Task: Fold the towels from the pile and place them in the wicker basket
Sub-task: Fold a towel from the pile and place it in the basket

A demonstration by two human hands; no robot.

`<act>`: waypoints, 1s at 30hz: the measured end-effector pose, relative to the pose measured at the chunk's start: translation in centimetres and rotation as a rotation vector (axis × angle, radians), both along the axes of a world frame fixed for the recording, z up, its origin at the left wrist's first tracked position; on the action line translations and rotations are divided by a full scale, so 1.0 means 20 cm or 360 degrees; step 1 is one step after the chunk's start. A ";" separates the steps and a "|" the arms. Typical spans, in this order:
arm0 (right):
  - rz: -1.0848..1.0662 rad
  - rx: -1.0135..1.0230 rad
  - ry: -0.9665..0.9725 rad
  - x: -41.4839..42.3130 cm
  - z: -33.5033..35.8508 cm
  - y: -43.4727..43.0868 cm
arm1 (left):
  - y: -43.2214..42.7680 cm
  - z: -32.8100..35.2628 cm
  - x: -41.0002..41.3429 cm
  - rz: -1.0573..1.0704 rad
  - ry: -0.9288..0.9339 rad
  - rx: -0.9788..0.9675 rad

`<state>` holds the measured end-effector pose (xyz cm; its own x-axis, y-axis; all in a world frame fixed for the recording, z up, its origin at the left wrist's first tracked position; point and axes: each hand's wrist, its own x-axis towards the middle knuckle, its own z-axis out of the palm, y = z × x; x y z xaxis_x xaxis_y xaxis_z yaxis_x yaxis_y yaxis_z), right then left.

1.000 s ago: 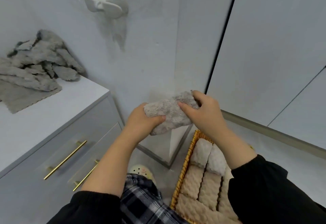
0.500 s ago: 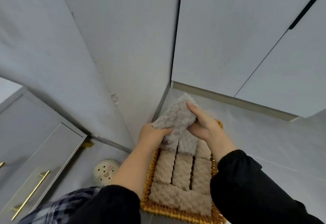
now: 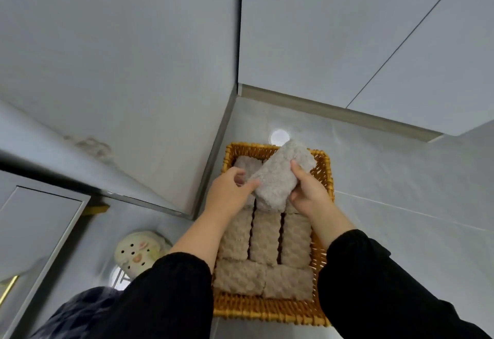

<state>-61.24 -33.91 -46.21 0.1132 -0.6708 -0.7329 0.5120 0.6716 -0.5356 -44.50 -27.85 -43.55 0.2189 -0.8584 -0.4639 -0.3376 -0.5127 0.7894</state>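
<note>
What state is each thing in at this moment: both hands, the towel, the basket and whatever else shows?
folded towel, folded, held tilted over the basket's far end, not yet set down.
left hand, pinches the towel's left edge.
right hand, grips the towel's right side.
wicker basket, on the floor, holding towels.
packed towels, folded, set side by side in rows.
slipper, on the floor left of the basket.

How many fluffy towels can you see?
7: a held towel in the left hand and right hand, two near-row towels, three middle-row towels, one far-left towel; more may hide underneath.
</note>
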 end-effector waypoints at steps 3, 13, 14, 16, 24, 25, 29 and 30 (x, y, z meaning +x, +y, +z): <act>0.0086 0.0010 0.0516 -0.09 -0.13 -0.04 | -0.03 -0.13 0.05 -0.0023 -0.0257 0.0065; 0.0831 -0.0246 0.2040 -0.21 -0.44 -0.17 | 0.03 -0.44 0.15 -0.0415 -0.0770 0.0793; 0.0861 -0.0267 0.2111 -0.19 -0.45 -0.17 | 0.03 -0.46 0.15 -0.0419 -0.0801 0.0804; 0.0855 -0.0326 0.2190 -0.15 -0.47 -0.17 | 0.02 -0.47 0.14 -0.0433 -0.0840 0.0812; 0.1229 -0.0576 0.2456 -0.19 -0.58 -0.22 | 0.00 -0.48 0.15 -0.0472 -0.0861 0.0804; 0.1273 -0.0689 0.2535 -0.20 -0.59 -0.21 | 0.00 -0.47 0.15 -0.0474 -0.0857 0.0799; 0.1157 -0.1474 0.3035 -0.22 -0.60 -0.17 | 0.00 -0.46 0.16 -0.0482 -0.0836 0.0775; 0.1160 -0.1626 0.3073 -0.23 -0.60 -0.15 | 0.00 -0.46 0.16 -0.0484 -0.0844 0.0770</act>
